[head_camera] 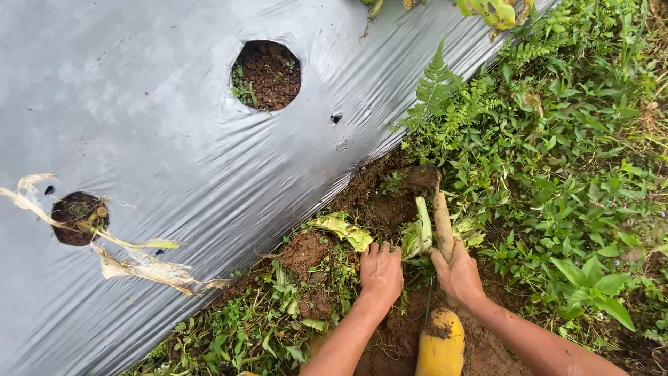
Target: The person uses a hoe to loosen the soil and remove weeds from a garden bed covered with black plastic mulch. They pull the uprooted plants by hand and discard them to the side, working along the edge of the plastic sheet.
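Weeding along the edge of the plastic sheet (174,153) — right hand (457,273) is clamped on the wooden handle of a hoe (442,219), blade sunk in the soil. Left hand (380,270) presses flat on the weeds (417,237) beside it. Looks mid-dig — next move probably needs a firm pull to loosen roots.

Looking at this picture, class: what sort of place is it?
Probably a farm field: a raised bed under silver plastic mulch with planting holes, bare soil and weeds beside it, where the right hand grips a wooden-handled tool.
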